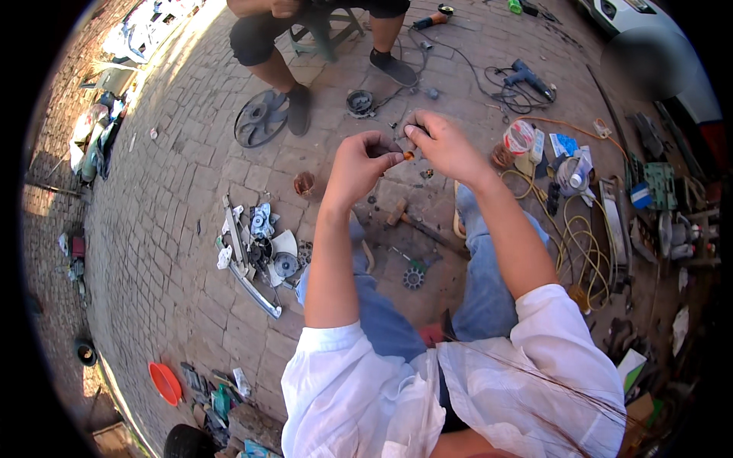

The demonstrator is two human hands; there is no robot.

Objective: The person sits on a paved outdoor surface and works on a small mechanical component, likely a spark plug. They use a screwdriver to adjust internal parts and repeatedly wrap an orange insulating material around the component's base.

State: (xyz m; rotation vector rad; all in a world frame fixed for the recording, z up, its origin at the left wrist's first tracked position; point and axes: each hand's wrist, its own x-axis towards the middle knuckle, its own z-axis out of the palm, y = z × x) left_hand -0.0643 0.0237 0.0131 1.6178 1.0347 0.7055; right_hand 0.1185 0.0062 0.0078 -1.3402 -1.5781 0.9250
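Note:
Both arms reach out in front of me over the brick paving. My left hand (364, 162) is closed, pinching a small orange-brown piece (409, 155) between thumb and fingertips; its exact kind is too small to tell. Close beside it, my right hand (444, 146) has its thumb and index finger pressed together, and whatever they may hold is hidden. A hammer (398, 212) lies on the ground below my hands, between my feet. Nearer to me are a screwdriver (405, 257) and a grey toothed wheel (413, 278).
Opposite me, a person sits on a green stool (324, 34) beside a black fan wheel (262, 119). Dismantled metal parts (263, 248) lie left, near a reddish-brown container (304, 183). Rightward are a blue power tool (528, 80), a yellow hose (576, 240) and a car (664, 46).

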